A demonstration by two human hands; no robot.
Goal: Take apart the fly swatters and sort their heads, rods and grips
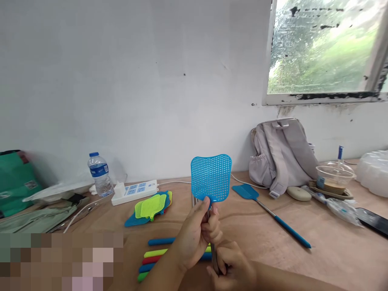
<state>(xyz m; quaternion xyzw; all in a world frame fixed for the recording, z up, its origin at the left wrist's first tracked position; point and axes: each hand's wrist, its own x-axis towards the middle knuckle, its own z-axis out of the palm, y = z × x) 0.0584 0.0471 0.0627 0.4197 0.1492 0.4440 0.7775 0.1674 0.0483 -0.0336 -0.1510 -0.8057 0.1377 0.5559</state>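
Upright before me is a blue mesh fly swatter head [211, 178]. My left hand [198, 232] is closed around its neck, the thumb pressed on the base of the mesh. Lower down, my right hand [233, 262] has its fingers wrapped round the metal rod [214, 258] below the head. Behind my left wrist lie several coloured handles, among them a blue handle [160, 241] and a red handle [151, 259]. Left of my hands is a stack of loose swatter heads with a yellow-green head [150, 205] on top. A whole blue fly swatter [281, 221] lies to the right.
A white power strip [135, 192] and a water bottle [100, 173] stand at the back left. Toward the right are a grey backpack [281, 153], a plastic cup [335, 178] and a phone [374, 220]. Green fabric [27, 220] lies left. The lower left corner is pixelated.
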